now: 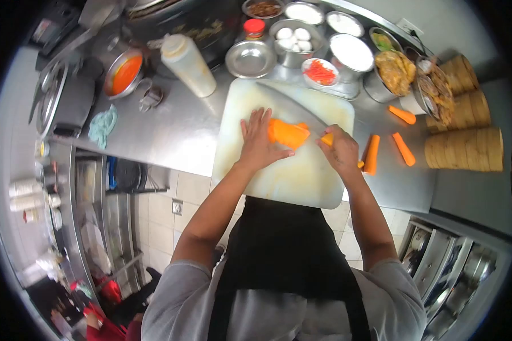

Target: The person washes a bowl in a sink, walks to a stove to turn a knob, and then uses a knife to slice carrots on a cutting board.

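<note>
A pale cutting board (267, 182) lies on the counter in front of me. On it sits a fanned stack of orange carrot slices (289, 134). My left hand (260, 139) rests on the board against the left side of the slices, fingers stretched and thumb spread below them. In my right hand (340, 150) is the yellow handle of a knife (294, 104), whose long blade points up and left across the board beyond the slices. Just right of the board are carrot pieces: one long piece (372, 154), another (403, 149) and a third (402, 115) farther back.
Behind the board stand a bowl of shredded orange-red food (320, 73), a pot of eggs (293, 40), an empty metal bowl (251, 59) and a squeeze bottle (189, 65). Bamboo steamers (464, 149) are stacked at right. A bowl of orange sauce (123, 75) and cloth (103, 126) lie left.
</note>
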`<action>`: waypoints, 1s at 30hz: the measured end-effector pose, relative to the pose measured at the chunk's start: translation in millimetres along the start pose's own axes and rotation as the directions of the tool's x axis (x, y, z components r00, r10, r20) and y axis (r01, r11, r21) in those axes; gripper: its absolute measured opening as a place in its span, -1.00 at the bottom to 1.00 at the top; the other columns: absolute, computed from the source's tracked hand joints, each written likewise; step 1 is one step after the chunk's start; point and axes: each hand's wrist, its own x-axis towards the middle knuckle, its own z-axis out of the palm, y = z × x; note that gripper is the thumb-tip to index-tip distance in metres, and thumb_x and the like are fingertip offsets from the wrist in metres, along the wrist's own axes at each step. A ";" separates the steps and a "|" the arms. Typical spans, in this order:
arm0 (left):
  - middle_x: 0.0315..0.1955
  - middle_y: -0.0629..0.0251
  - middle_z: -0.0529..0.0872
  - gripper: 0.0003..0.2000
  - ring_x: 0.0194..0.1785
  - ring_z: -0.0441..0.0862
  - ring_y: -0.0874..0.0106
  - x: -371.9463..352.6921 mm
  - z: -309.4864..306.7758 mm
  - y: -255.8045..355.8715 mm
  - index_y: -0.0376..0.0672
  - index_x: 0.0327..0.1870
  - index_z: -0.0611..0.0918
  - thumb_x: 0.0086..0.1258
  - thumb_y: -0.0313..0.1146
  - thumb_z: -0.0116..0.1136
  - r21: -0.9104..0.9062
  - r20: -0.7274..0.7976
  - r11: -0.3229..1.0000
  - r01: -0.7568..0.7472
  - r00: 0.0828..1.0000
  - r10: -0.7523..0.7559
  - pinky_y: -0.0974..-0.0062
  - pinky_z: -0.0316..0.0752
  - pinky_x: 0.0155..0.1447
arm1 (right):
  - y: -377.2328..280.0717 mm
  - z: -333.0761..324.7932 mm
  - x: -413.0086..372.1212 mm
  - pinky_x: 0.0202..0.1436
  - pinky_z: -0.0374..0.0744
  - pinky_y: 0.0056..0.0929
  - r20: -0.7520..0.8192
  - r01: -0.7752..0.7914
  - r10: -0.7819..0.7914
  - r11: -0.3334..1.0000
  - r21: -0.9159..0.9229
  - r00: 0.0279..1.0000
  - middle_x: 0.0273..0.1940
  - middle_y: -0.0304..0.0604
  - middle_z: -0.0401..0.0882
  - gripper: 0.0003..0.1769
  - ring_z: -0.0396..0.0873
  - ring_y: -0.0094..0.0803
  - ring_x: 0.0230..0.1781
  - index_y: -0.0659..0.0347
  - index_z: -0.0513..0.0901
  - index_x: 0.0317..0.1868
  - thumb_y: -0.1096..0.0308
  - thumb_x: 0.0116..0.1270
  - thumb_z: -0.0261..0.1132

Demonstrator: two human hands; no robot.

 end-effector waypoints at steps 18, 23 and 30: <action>0.21 -0.06 0.45 -0.49 0.31 0.40 0.05 -11.4 41.6 30.8 -0.36 0.28 0.41 0.40 -0.30 0.27 -0.016 -0.488 0.935 -0.354 0.819 0.302 0.14 0.26 0.43 | 50.7 -37.4 -122.4 0.12 0.49 -0.03 -0.125 0.039 -0.015 0.981 0.189 0.992 -0.05 0.03 0.58 -0.67 0.56 -0.01 0.05 0.24 0.54 -0.01 0.27 0.28 0.29; -0.31 0.13 0.61 -0.92 -0.22 0.58 0.21 -36.0 102.8 188.3 -0.29 -0.22 0.56 0.34 -0.52 0.15 -0.432 -0.009 0.734 -0.524 0.817 0.577 0.33 0.49 -0.05 | 119.5 -96.7 -252.5 0.02 0.55 -0.03 -0.042 -0.184 0.198 0.957 0.223 0.979 -0.15 0.01 0.62 -0.72 0.60 0.03 -0.04 0.19 0.56 -0.06 0.20 0.35 0.27; -0.29 0.16 0.68 -0.93 -0.28 0.66 0.34 -122.1 270.6 433.7 -0.25 -0.24 0.66 0.29 -0.51 0.26 -0.662 0.291 0.605 -0.443 0.592 0.751 0.45 0.55 -0.22 | 241.7 -172.5 -456.5 -0.01 0.58 0.00 -0.193 -0.389 0.447 0.879 0.278 0.873 -0.17 0.07 0.67 -0.76 0.63 0.10 -0.09 0.19 0.62 -0.09 0.22 0.38 0.25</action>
